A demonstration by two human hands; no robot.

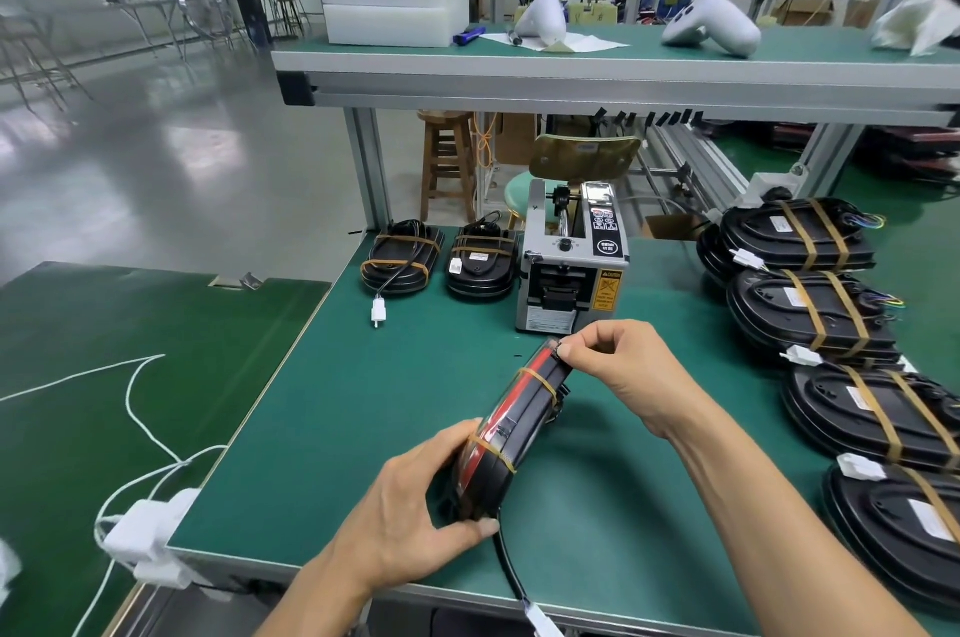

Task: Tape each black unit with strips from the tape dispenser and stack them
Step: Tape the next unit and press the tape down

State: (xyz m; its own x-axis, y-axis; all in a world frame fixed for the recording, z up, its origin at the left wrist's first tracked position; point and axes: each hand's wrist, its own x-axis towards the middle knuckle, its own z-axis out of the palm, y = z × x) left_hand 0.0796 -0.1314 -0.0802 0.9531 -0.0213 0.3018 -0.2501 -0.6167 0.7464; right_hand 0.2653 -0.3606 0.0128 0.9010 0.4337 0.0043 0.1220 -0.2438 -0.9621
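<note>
- Hands hold one black unit (511, 423) on edge above the green bench (363, 402), just in front of the tape dispenser (571, 262).
- Left hand (415, 517) curls round the unit's near end, thumb along the bottom edge, gripping it.
- Right hand (618, 366) pinches the far top corner with thumb and forefinger, probably pressing down a strip end; the strip itself is too small to make out.
- Two tan tape bands (540, 379) already cross the held unit, and a red layer shows along its edge.
- Handling, as a judgement: the unit looks like a stiff, smooth plastic shell of moderate weight, so it will likely keep its shape but could slip. Holding both ends by the rim, as now, seems safest. Its black cable (511, 569) hangs over the bench edge with a white connector (540, 618) and could snag.
- Count: two taped units (400, 257) lie side by side left of the dispenser.
- Count: on the right, taped units (810, 309) overlap in a row. At least four tops show, with a fifth partly hidden behind the farthest; any more beneath cannot be told.
- Count: one dispenser, with no strip visible at its mouth.
</note>
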